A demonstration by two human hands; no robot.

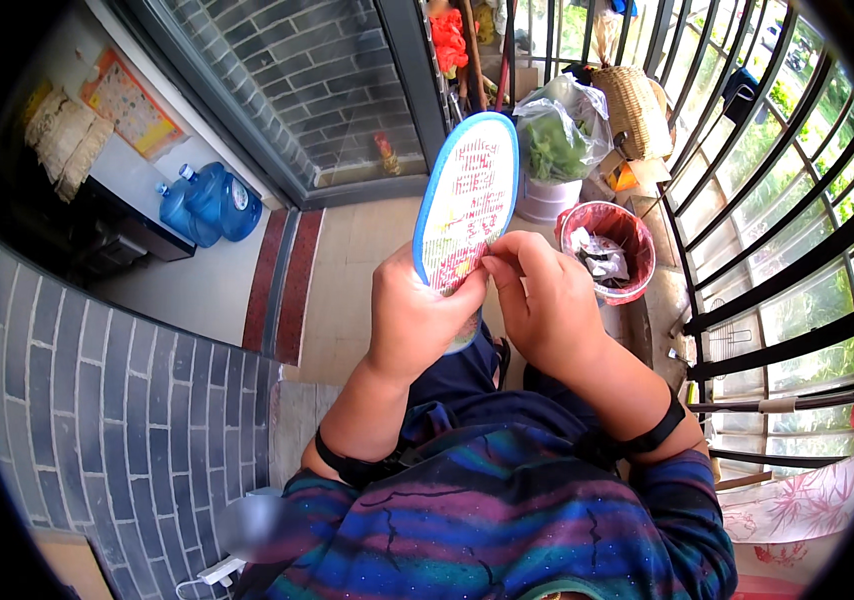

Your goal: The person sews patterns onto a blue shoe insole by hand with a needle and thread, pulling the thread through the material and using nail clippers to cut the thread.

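Note:
An embroidered insole point(470, 185) with a white face, dark and coloured stitching and a blue bound edge stands tilted up in front of my chest. My left hand point(399, 312) is closed around its narrower middle, thumb across the stitched face. On the other side, my right hand point(550, 310) has its thumb and forefinger pinched together at the insole's right edge, beside my left thumb. Whatever sits in that pinch is too small to make out. Part of the insole below my left thumb is covered by the hand.
Ahead on the right stand a red-lined waste bin point(565, 235), a white bucket point(547, 200) under a bag of greens point(559, 145), and a woven basket point(635, 110). Black railings point(787, 200) run along the right. Blue water jugs point(209, 205) and a grey brick wall point(117, 400) are left.

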